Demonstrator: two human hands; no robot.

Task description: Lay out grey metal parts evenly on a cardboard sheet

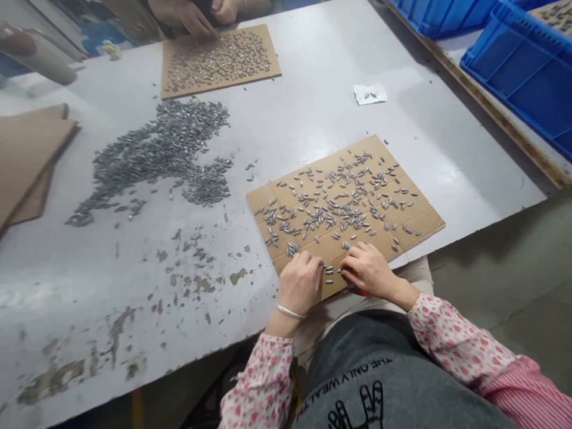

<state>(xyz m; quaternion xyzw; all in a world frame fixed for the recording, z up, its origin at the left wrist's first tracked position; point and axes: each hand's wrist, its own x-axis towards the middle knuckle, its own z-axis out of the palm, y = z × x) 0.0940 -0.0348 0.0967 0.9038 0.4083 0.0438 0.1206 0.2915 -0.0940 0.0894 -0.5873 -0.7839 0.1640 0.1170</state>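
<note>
A brown cardboard sheet (415, 223) lies at the table's near edge, strewn with several small grey metal pieces (339, 208). My left hand (300, 281) rests on the sheet's near left corner with fingers curled in a pinch over a few pieces. My right hand (369, 268) lies just to the right of it, fingers bent down on the cardboard close to two or three loose pieces (329, 273) between the hands. What either hand grips is too small to see.
A big heap of the same metal pieces (156, 149) covers the worn grey table (134, 286) at the left. Another person's hands (196, 18) work over a second cardboard sheet (218, 59) at the far edge. Blue crates (527, 65) stand right; folded cardboard (31, 155) lies left.
</note>
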